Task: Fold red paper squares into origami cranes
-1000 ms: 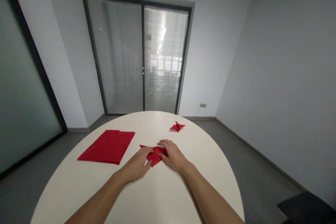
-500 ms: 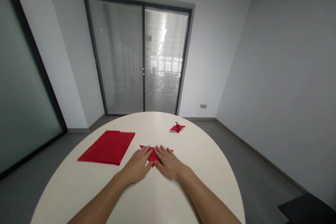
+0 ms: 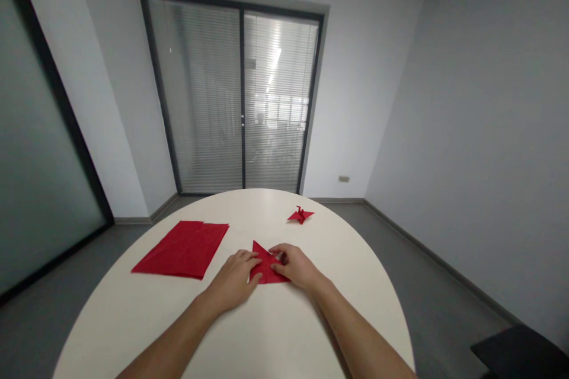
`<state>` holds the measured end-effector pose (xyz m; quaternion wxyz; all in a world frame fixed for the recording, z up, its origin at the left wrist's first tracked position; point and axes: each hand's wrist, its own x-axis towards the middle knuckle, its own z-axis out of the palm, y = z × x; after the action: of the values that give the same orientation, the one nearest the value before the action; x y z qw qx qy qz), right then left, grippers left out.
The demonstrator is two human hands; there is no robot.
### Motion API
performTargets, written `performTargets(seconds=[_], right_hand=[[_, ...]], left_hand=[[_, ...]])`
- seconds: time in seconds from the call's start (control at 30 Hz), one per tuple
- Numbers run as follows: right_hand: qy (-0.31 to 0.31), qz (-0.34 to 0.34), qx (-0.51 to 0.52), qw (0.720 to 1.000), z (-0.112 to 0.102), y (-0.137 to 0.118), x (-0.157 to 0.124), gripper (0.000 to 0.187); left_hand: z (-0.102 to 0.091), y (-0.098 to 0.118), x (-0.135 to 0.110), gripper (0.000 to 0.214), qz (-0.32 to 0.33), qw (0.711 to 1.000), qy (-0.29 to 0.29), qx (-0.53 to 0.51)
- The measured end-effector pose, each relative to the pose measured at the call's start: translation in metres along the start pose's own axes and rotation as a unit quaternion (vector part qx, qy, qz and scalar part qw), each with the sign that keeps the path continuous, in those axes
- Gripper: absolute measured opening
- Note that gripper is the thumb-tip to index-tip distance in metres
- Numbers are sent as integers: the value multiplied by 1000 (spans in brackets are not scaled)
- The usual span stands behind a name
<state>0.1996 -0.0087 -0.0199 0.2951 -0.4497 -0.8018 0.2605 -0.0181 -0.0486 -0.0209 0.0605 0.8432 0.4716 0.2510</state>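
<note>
A folded sheet of red paper (image 3: 267,275) lies on the table in front of me, with one pointed corner showing at its top. My left hand (image 3: 237,277) rests over its left side, fingers extended and thumb apart, touching the paper. At the right side, my right hand (image 3: 300,266) has curled fingers and a thumb bent against the paper, gripping its edge. Parts of the paper are hidden under both hands. Beyond my right hand stands a small red origami crane (image 3: 301,215) with spread wings.
A stack of larger red paper sheets (image 3: 182,251) lies on the left of the round white table (image 3: 249,343). A dark chair-like shape (image 3: 524,349) shows at the lower right. Past the table are a wall (image 3: 355,100) and a glass door with blinds (image 3: 200,100).
The folded paper now sits turned, its point upward instead of toward me. My right hand has gone from lying flat on it to gripping its right side. My left hand has barely moved.
</note>
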Motion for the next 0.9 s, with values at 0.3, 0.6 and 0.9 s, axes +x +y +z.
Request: performTargets(seconds=[0.3,0.6,0.9], right_hand=[[-66,-28,18,997,-8,5,-1,34],[-128,-57,51,989,-15,3,-4,42],[-45,-128,-72,988,-12,-13,-2,10]], left_hand=[[-5,0,3,35,42,999,-8,-4],[-9,12,1,36,46,998,-39,20],[-6,22,-2,32,-6,999,-29,14]])
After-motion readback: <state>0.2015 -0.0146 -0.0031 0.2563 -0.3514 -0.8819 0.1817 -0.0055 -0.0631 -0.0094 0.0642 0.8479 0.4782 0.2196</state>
